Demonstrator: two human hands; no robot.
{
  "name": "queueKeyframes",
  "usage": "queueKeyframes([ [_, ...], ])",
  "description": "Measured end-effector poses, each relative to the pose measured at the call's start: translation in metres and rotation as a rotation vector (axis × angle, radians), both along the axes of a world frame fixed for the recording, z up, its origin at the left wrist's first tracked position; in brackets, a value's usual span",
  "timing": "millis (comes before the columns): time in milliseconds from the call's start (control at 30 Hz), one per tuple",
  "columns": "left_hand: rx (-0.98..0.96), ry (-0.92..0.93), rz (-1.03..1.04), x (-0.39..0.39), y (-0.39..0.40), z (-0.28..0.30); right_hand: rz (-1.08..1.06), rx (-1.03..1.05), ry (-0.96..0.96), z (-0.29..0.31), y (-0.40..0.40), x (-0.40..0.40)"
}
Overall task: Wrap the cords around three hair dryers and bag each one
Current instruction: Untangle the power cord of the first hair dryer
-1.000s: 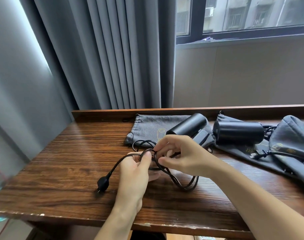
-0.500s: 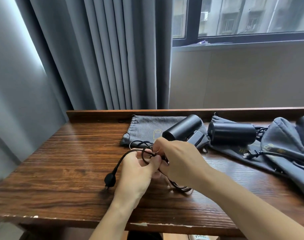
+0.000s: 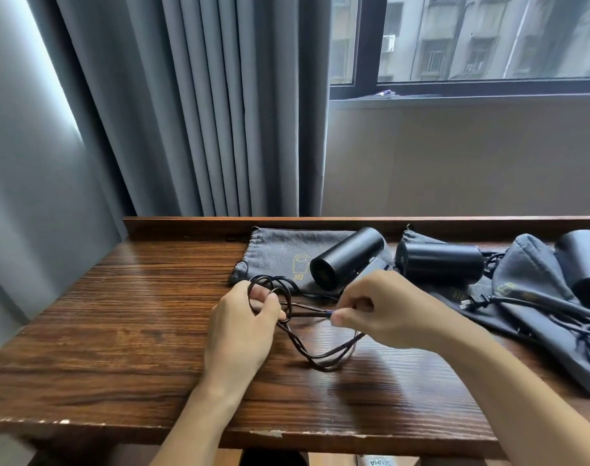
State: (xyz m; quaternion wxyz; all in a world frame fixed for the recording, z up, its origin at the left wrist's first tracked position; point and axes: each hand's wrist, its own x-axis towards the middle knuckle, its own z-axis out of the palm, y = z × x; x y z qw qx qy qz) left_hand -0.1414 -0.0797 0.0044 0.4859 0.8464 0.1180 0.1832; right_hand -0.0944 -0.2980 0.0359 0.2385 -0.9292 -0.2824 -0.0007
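On the table (image 3: 118, 331), gray pouches (image 3: 273, 253) lie flat under black hair dryers (image 3: 347, 257).

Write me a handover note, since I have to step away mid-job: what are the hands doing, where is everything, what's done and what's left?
Left hand grips the gathered loops of the cord; right hand pinches strands of the same cord, pulled taut between the two.
That cord's hair dryer lies on a flat grey bag. A second dryer and a third lie to the right on other grey bags, with loose cords.
Done: nothing bagged; first cord partly coiled.
Left: finish this cord, bag the dryer, then the other two.
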Motion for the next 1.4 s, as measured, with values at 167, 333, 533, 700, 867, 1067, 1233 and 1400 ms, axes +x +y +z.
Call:
queueKeyframes([
  [167, -0.079, 0.075, -0.035, 0.006, 0.016, -0.001, -0.019, 0.035, 0.062, 0.008, -0.034, 0.006],
  [333, -0.086, 0.107, 0.012, 0.016, 0.03, -0.007, -0.045, 0.687, 0.284, 0.003, -0.06, 0.012],
  [533, 0.401, 0.214, 0.017, 0.017, 0.022, -0.002, 0.108, 1.196, 0.557, 0.014, -0.037, 0.01],
  [700, 0.25, -0.23, -0.414, 0.014, -0.007, 0.039, 0.236, 1.302, 0.76, 0.03, -0.005, 0.026],
  [867, 0.038, 0.055, -0.784, 0.037, -0.017, 0.049, 0.235, 1.253, 0.846, 0.023, 0.01, 0.05],
  [1067, -0.266, -0.236, -0.719, 0.053, -0.006, 0.028, 0.204, 1.256, 0.804, -0.008, 0.011, 0.048],
  [1233, -0.113, -0.534, -0.724, 0.051, -0.01, 0.011, 0.062, 1.173, 0.606, -0.014, 0.02, 0.044],
  [1400, 0.008, -0.53, -0.774, 0.053, -0.007, 0.004, -0.078, 1.091, 0.434, -0.013, 0.025, 0.037],
])
